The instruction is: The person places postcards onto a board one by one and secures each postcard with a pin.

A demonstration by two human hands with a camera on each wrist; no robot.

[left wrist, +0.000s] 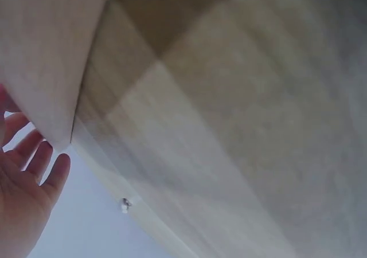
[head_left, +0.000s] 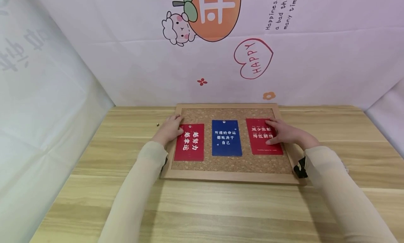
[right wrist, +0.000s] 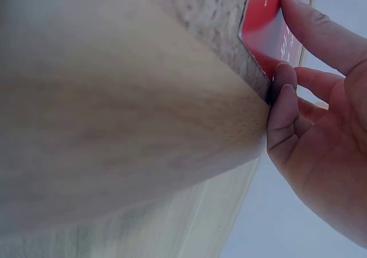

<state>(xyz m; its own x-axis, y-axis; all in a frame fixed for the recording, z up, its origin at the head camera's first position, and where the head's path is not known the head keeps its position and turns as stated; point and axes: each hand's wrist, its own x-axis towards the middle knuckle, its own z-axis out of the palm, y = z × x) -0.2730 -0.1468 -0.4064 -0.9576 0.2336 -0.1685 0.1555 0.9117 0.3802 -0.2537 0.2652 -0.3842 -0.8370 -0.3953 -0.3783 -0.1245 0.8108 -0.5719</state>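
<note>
A cork board [head_left: 221,166] in a light wooden frame lies on the table. My left hand [head_left: 169,130] grips its left edge, fingers over the frame and thumb reaching the left red card [head_left: 189,143]. That card's white writing runs sideways. In the left wrist view the bent fingers [left wrist: 56,178] meet the frame's side [left wrist: 63,74]. My right hand [head_left: 285,133] holds the right red card [head_left: 263,148] by its right side. The right wrist view shows the thumb [right wrist: 324,28] on its face and other fingers curled beside the frame. Between both hands lies a blue card [head_left: 225,148].
White pins [head_left: 224,121] show at the tops of the left and middle cards. A small metallic pin [head_left: 157,125] lies on the wood-grain table [head_left: 227,211], left of the board. Behind stands a printed white cloth [head_left: 142,71], with another white cloth [head_left: 41,106] at the left.
</note>
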